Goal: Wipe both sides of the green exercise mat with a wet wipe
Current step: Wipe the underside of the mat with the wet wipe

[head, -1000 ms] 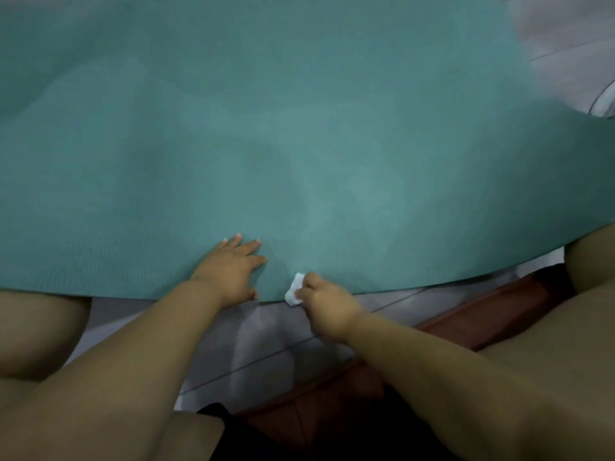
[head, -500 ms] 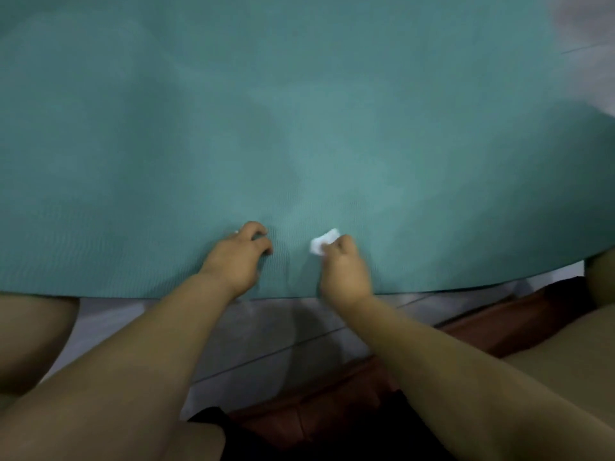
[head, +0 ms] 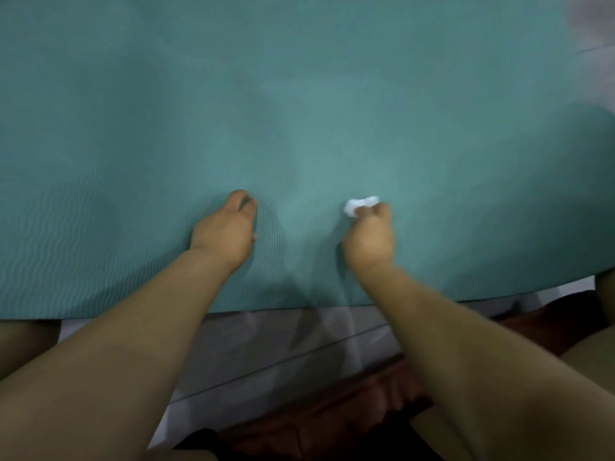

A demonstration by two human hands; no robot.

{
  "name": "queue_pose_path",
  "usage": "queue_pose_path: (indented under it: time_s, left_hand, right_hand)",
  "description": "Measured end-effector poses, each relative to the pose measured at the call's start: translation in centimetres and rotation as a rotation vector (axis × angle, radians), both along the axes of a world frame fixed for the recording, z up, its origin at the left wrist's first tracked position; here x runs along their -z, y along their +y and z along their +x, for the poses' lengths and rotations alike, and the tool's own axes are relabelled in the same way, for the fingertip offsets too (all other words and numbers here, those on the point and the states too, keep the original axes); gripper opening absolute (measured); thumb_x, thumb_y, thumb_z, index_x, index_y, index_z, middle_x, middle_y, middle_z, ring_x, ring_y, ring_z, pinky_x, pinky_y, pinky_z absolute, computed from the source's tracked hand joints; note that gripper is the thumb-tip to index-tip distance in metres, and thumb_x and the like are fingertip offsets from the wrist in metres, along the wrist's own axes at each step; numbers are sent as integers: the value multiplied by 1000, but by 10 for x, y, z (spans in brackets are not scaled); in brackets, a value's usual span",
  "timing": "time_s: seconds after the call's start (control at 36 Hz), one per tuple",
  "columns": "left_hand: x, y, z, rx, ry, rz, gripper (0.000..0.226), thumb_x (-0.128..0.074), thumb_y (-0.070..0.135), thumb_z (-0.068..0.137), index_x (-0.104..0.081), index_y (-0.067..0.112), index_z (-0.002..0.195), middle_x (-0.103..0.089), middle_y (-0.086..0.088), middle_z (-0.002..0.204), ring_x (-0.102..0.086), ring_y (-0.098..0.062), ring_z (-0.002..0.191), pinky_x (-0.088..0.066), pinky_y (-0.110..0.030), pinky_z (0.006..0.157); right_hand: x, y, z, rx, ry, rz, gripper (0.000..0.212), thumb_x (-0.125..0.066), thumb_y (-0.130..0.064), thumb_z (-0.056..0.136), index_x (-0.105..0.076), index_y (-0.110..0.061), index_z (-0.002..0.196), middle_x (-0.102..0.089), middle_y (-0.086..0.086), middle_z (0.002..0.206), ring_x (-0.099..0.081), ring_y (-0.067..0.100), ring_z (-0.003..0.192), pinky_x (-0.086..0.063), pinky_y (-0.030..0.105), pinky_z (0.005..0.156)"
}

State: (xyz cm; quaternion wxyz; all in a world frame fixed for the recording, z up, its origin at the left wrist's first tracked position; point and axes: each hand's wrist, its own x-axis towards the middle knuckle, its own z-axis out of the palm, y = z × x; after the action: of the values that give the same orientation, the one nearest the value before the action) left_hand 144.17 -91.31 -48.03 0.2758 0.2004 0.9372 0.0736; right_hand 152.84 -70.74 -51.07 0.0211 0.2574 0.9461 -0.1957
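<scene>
Pinching the white wet wipe [head: 359, 205], right hand [head: 369, 241] presses the green mat [head: 299, 94] near its front edge; left hand [head: 226, 229] rests beside, fingers curled, holding nothing.

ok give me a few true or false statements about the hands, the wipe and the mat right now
1. The right hand pinches a crumpled white wet wipe against the green ribbed foam exercise mat. True.
2. The left hand holds a second wipe. False: it holds no wipe; it rests on the mat with fingers curled.
3. Both hands are on the mat, apart from each other. True.
4. The mat is rolled into a tight tube. False: it lies spread out.
5. The wipe lies loose on the grey tiled floor. False: it is in the right hand, on the mat.
</scene>
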Motion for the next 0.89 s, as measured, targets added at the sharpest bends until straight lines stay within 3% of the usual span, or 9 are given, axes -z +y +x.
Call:
queue_pose_path:
  time_s: [0.11, 0.19, 0.31, 0.42, 0.53, 0.61, 0.69, 0.78, 0.89]
  left_hand:
    - [1, 6, -7, 13, -29, -72, 49, -54, 17, 92, -39, 11, 139, -22, -4, 147, -54, -27, 113, -45, -41, 96]
    - [1, 8, -15, 33, -8, -90, 47, -64, 24, 88, -50, 10, 131, -31, -6, 140, -41, -29, 122, -41, -41, 101]
    - [0, 6, -19, 41, 56, -102, 49, -67, 34, 84, -55, 19, 129, -26, -2, 147, -23, -30, 127, -24, -37, 108]
    - [2, 7, -21, -9, 35, -129, 50, -69, 39, 80, -53, 28, 127, -6, -3, 158, -5, -31, 140, -12, -43, 111]
    - [2, 9, -29, 1, 31, -147, 57, -73, 43, 74, -52, 31, 126, -11, 0, 157, -6, -27, 143, -11, -41, 111]
    - [0, 9, -34, 22, 37, -153, 60, -78, 44, 68, -55, 31, 122, -21, 0, 155, -12, -25, 142, -15, -39, 111]
    - [-4, 12, -40, 41, 42, -157, 61, -81, 45, 62, -58, 30, 117, -34, 0, 145, -23, -23, 136, -20, -36, 107]
    - [-8, 14, -45, 63, 43, -158, 60, -83, 46, 60, -60, 28, 113, -43, 0, 134, -33, -22, 128, -25, -34, 104]
    - [-9, 9, -54, 57, 56, -108, 47, -80, 41, 68, -64, 23, 108, -53, -3, 123, -46, -24, 116, -35, -35, 99]
  right_hand:
    - [3, -71, 30, -664, -53, -206, 28, -51, -5, 88, -58, -5, 115, -49, 16, 119, -54, 34, 98, -45, 30, 84]
    - [-3, -60, 30, -1016, -92, -164, 24, -44, -26, 98, -54, -11, 113, -54, 11, 123, -53, 30, 107, -39, 30, 81]
    - [-18, 10, -9, -713, 16, -47, 14, -47, -31, 97, -54, -19, 98, -56, -5, 113, -50, 9, 103, -31, 17, 78]
    - [-16, 76, -47, -115, -50, 15, 15, -48, -9, 92, -51, -20, 101, -48, 7, 111, -47, 23, 96, -30, 22, 76]
    - [3, 62, -54, 159, 11, 71, 18, -48, -3, 89, -55, -9, 104, -51, -4, 97, -52, 23, 97, -32, 3, 67]
    - [11, 5, -38, -53, 114, -7, 31, -41, -7, 86, -61, -5, 109, -53, 5, 108, -58, 30, 99, -44, 15, 80]
    - [9, -42, -12, -544, 113, -130, 38, -38, -17, 79, -66, -6, 102, -58, 18, 106, -63, 37, 79, -57, 35, 64]
    - [3, -46, -2, -1014, 25, -113, 27, -49, -12, 87, -64, -6, 108, -59, 17, 112, -61, 37, 88, -55, 36, 68]
    - [6, 5, -42, -997, -16, -134, 29, -42, -33, 99, -57, -15, 116, -55, 7, 130, -50, 25, 119, -36, 28, 97]
